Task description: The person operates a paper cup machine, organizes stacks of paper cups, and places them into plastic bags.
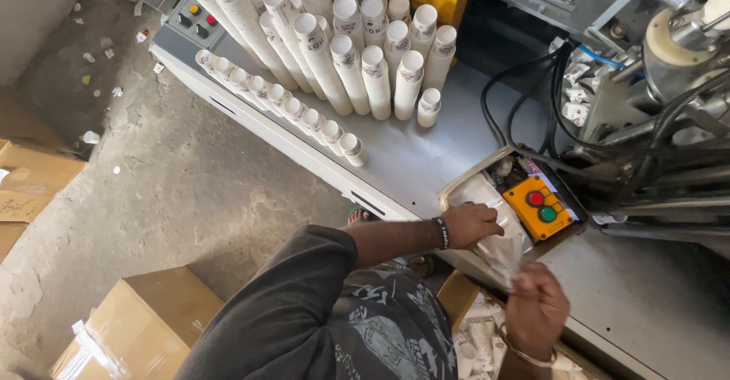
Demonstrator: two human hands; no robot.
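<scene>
Clear plastic bag [498, 232] lies at the counter's [411, 155] front edge beside a yellow button box [541, 206]; the left hand [470, 224] grips its top, the right hand [536, 309] pinches its lower end. Stacked paper cups [342, 38] stand toward the back.

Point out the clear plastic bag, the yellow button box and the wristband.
clear plastic bag [508, 252]: head view, on its crinkled middle.
yellow button box [541, 206]: head view, on its top face between the buttons.
wristband [442, 232]: head view, on the black band.
</scene>
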